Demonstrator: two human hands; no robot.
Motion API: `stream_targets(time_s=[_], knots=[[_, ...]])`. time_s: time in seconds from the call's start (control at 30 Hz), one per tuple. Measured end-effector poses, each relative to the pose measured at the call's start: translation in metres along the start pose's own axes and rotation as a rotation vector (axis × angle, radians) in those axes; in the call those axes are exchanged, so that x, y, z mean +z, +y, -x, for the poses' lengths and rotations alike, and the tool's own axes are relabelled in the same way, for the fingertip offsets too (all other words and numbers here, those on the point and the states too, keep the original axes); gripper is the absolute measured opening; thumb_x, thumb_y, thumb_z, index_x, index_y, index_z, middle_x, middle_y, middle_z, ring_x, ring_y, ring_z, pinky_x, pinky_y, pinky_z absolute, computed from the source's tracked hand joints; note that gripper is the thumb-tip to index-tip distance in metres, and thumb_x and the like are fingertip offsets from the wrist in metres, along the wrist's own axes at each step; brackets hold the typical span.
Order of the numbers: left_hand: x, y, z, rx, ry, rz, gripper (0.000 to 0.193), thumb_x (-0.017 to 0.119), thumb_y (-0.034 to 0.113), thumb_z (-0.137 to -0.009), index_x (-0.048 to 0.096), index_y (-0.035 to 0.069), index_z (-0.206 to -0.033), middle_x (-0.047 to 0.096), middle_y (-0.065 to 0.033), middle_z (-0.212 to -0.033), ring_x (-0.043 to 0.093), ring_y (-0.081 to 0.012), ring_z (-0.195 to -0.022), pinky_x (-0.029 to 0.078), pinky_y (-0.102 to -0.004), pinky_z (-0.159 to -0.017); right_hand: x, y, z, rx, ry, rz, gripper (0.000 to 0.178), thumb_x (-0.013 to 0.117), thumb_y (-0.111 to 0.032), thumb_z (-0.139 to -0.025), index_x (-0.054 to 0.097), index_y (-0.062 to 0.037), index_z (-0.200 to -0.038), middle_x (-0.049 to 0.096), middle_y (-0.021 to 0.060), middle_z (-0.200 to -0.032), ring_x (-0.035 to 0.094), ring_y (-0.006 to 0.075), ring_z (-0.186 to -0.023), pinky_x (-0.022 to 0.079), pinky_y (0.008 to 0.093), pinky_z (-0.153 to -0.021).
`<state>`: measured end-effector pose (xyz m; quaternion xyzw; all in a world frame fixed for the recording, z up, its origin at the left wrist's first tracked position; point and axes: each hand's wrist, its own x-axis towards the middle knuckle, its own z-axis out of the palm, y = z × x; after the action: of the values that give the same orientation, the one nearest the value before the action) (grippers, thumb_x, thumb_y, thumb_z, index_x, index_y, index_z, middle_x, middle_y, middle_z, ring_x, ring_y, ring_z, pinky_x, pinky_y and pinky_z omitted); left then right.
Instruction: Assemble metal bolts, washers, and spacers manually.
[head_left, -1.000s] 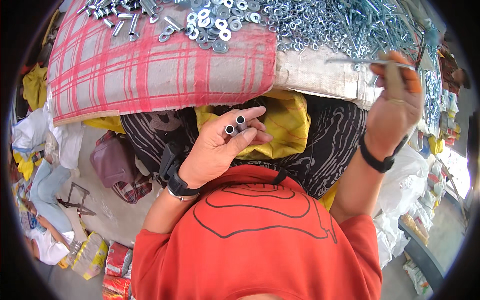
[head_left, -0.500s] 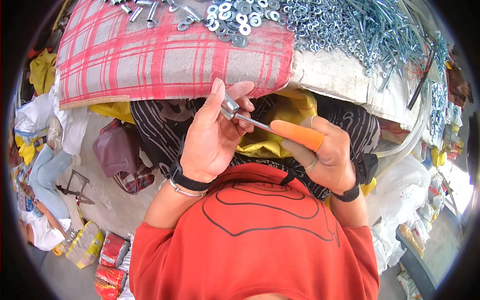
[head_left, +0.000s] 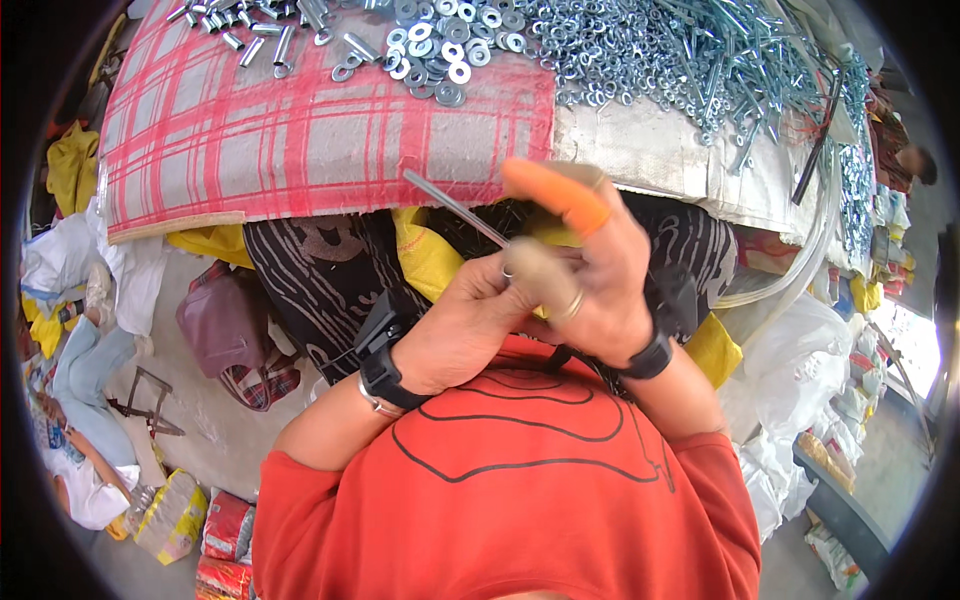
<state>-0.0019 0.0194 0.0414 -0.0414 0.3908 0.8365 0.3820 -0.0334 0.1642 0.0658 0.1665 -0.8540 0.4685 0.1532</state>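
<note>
1. The thin metal rod [head_left: 455, 208] juts out where the hands meet, its free end overlapping the red-checked cloth [head_left: 330, 160] in view.
2. Left hand [head_left: 462, 325], this side of the cloth, curls at the rod's lower end; its pinch is hidden.
3. Right hand [head_left: 610, 285], alongside, is blurred: I cannot tell its grip.

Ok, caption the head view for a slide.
Left hand and right hand meet at a slim metal rod, near heaped washers.

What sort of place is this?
Probably a small workshop handling metal fasteners, though I can't be certain. Washers and short metal tubes lie heaped on a red-checked cloth, and red packages stand on the floor.
</note>
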Motion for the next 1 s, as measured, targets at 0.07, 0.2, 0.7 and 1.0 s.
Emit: stream_targets(time_s=[0.07, 0.2, 0.7, 1.0], knots=[[-0.007, 0.004, -0.003, -0.008, 0.007, -0.011, 0.036, 0.049, 0.026, -0.100, 0.052, -0.001, -0.124, 0.062, -0.0115, -0.105, 0.066, -0.0207, -0.089, 0.060, -0.0342, -0.071, -0.003, 0.022, -0.016, 0.086, 0.069, 0.043, 0.029, 0.070, -0.008, -0.081, 0.068, -0.0097, -0.109, 0.064, 0.0109, -0.091, 0.062, 0.0238, -0.075, 0.048, 0.0314, -0.064], [-0.023, 0.009, -0.001, -0.047, 0.075, -0.010, 0.049, 0.053, 0.024, -0.098, 0.039, 0.001, -0.139, 0.065, -0.0107, -0.091, 0.066, -0.0168, -0.066, 0.058, -0.0287, -0.061, -0.013, 0.055, -0.051, 0.148, 0.111, 0.378, 0.019, 0.074, -0.012, -0.079, 0.071, -0.0082, -0.097, 0.060, 0.0096, -0.081, 0.058, 0.0205, -0.063, 0.045, 0.0313, -0.056], [-0.040, 0.011, -0.008, -0.046, 0.179, -0.159, 0.032, 0.055, 0.017, -0.097, 0.055, 0.006, -0.128, 0.059, -0.0022, -0.076, 0.058, -0.0090, -0.054, 0.047, -0.0202, -0.050, 0.025, 0.049, -0.080, 0.051, 0.016, 0.203, 0.016, 0.068, -0.007, -0.080, 0.069, -0.0048, -0.096, 0.060, 0.0091, -0.076, 0.061, 0.0244, -0.063, 0.050, 0.0321, -0.060], [-0.040, 0.009, -0.010, -0.009, 0.200, -0.186, 0.031, 0.055, 0.016, -0.097, 0.057, 0.005, -0.126, 0.058, -0.0015, -0.076, 0.057, -0.0084, -0.054, 0.047, -0.0196, -0.050, 0.036, 0.058, -0.090, -0.054, -0.048, 0.340, 0.015, 0.065, -0.006, -0.079, 0.066, -0.0058, -0.094, 0.060, 0.0152, -0.085, 0.062, 0.0351, -0.073, 0.052, 0.0387, -0.066]])
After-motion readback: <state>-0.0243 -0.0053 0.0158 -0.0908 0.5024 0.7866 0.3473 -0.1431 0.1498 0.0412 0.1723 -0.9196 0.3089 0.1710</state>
